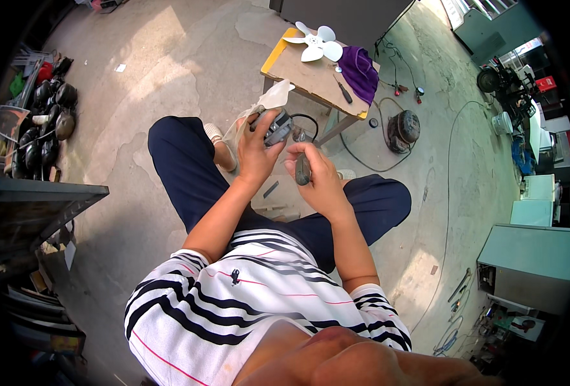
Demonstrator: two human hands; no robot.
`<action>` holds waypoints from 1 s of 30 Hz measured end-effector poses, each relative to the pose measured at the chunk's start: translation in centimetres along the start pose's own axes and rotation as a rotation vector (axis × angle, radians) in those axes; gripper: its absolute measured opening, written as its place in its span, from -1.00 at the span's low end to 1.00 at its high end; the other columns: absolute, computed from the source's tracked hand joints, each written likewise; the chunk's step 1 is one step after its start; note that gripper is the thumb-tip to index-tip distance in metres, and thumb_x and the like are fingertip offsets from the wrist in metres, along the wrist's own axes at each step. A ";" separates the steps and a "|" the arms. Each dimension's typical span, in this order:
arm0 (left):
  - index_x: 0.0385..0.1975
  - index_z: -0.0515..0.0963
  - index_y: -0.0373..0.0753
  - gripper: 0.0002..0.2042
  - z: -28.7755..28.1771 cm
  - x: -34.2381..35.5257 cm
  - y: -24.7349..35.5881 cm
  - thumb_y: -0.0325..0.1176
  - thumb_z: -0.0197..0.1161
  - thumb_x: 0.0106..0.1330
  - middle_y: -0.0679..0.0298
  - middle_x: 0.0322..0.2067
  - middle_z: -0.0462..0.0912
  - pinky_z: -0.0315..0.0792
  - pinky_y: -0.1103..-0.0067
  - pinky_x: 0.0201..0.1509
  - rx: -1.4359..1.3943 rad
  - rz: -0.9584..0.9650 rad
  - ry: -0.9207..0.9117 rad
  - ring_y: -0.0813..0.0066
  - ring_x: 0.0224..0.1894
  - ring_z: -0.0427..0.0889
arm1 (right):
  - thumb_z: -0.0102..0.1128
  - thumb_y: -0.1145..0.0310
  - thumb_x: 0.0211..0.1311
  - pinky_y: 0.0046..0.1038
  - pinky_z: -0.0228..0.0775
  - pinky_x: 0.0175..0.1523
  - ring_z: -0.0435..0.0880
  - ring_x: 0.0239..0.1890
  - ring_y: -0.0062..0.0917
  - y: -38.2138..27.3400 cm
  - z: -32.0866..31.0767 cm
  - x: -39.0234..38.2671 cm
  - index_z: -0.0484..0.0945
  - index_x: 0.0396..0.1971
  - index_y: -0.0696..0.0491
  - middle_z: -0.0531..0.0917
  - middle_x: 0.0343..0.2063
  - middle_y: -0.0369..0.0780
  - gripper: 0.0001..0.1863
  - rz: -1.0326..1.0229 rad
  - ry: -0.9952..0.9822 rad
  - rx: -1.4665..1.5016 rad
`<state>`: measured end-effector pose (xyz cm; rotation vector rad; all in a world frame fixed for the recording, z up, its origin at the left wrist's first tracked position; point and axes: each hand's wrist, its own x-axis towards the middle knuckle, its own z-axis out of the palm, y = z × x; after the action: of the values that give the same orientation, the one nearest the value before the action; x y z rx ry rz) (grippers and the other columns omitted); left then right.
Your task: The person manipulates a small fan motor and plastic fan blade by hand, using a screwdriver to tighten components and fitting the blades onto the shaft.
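Note:
My left hand (257, 149) is wrapped round a small grey motor (277, 130) in front of my knees. A whitish, translucent plastic piece (274, 96) sticks out past its far side. Just to the right, my right hand (321, 180) is closed round the dark handle of a tool, which looks like a screwdriver (303, 170). Its tip is hard to make out. On the small table (310, 74) ahead lie a white five-bladed fan blade (314, 42), a purple cloth (360, 72) and another dark-handled screwdriver (344, 92).
A dark round compressor (404, 131) with a cable sits on the floor at right, near gauges with hoses (419, 95). Several black compressors (56, 106) are piled at far left. A metal bench (72, 196) juts in at left. Pale green appliance casings (523, 257) line the right side.

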<state>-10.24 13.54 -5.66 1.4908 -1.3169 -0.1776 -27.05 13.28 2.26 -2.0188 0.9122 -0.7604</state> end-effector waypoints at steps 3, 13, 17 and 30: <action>0.24 0.52 0.08 -0.22 0.0 0.0 -0.3 -0.56 0.56 -0.11 0.02 0.11 0.48 0.45 0.20 0.17 -0.024 -0.006 -0.034 -0.08 0.21 0.42 | 0.39 0.43 0.29 -0.37 0.54 -0.14 0.75 -0.19 -0.29 0.6 0.3 0.2 0.54 0.04 0.10 0.69 -0.19 -0.10 -0.65 -0.169 0.168 -0.305; 0.22 0.53 0.00 -0.28 -0.6 -0.4 -0.1 -0.57 0.54 -0.06 0.03 0.06 0.54 0.47 0.27 0.15 -0.155 0.052 -0.085 -0.05 0.10 0.54 | 0.16 0.18 0.53 -0.45 0.55 -0.33 0.76 -0.40 -0.50 1.6 -2.6 1.1 0.53 -0.23 0.14 0.72 -0.46 -0.17 -0.70 0.216 0.191 0.206; 0.22 0.51 -0.12 -0.32 -1.4 -0.1 0.9 -0.54 0.54 -0.01 0.06 0.03 0.58 0.49 0.34 0.15 -0.316 0.053 -0.166 0.04 0.08 0.60 | 0.11 0.11 0.56 -0.65 0.40 -0.47 0.61 -0.52 -0.70 5.4 -3.4 1.5 0.56 -0.23 0.10 0.71 -0.49 -0.22 -0.67 0.467 0.186 0.920; 0.19 0.55 -0.10 -0.35 -1.6 0.4 2.2 -0.57 0.53 0.00 0.06 -0.02 0.59 0.54 0.34 0.04 -0.244 0.071 -0.123 0.06 0.00 0.65 | 0.08 0.11 0.58 -0.57 0.43 -0.40 0.63 -0.51 -0.63 3.3 -3.6 0.7 0.51 -0.17 0.14 0.70 -0.46 -0.18 -0.66 0.210 0.240 0.421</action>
<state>-10.35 14.69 -3.12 1.2411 -1.3908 -0.3761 -30.53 9.83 1.48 -1.4632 0.9850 -0.9960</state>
